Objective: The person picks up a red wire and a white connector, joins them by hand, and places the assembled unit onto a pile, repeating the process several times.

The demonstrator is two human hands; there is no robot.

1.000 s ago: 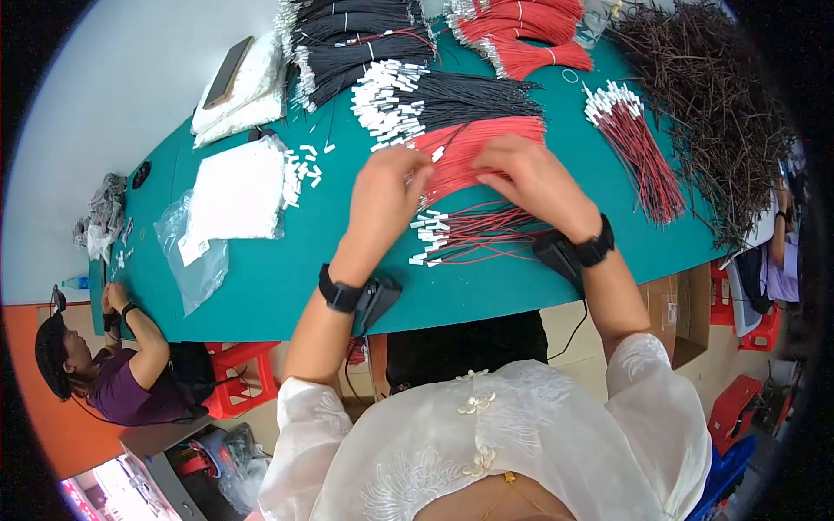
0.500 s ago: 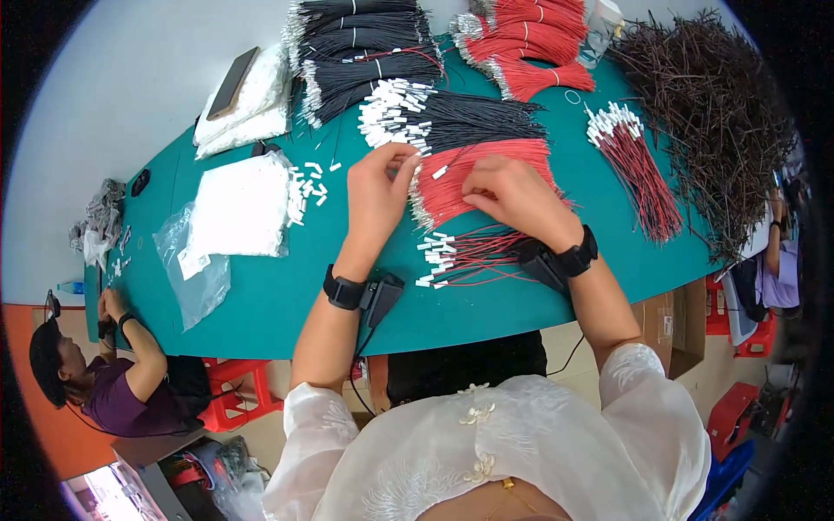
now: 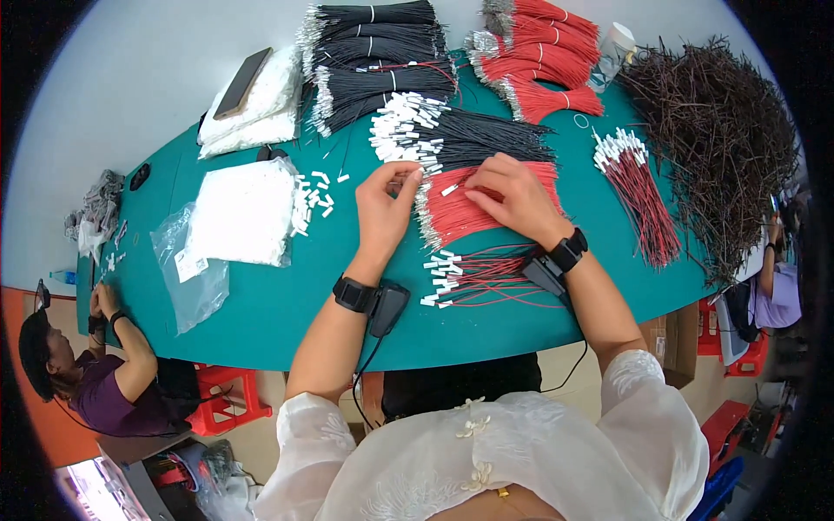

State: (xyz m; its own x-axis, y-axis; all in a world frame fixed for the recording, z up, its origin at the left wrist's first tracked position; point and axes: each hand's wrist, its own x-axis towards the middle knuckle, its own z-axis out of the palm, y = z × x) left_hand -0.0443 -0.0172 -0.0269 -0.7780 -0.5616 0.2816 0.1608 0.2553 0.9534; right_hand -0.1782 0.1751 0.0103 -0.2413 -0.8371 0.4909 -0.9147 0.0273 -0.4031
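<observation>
My left hand (image 3: 385,207) is closed in a pinch beside the white connectors (image 3: 405,122) on the ends of the black wires (image 3: 495,135). A small white piece seems to show at its fingertips, but I cannot make it out surely. My right hand (image 3: 514,198) hovers over the row of red wires (image 3: 473,217), fingers curled and thumb toward the index finger; what they grip is hidden. Between both hands, a single white connector (image 3: 449,190) lies over the red wires, its short dark lead pointing toward my right fingers. Nearer me lie red-and-black wires with white connectors (image 3: 445,263).
Loose white connectors (image 3: 313,200) spill beside a full white bag (image 3: 243,213). Tied black bundles (image 3: 387,52) and red bundles (image 3: 543,56) lie at the back. Right are a finished-looking cable bunch (image 3: 638,195) and a dark tangled heap (image 3: 712,139). A co-worker (image 3: 113,373) sits left.
The whole view has shifted slightly, with the table's things lower and to the right. Both hands stay at nearly the same place over the wires, and the right fingers have shifted a little.
</observation>
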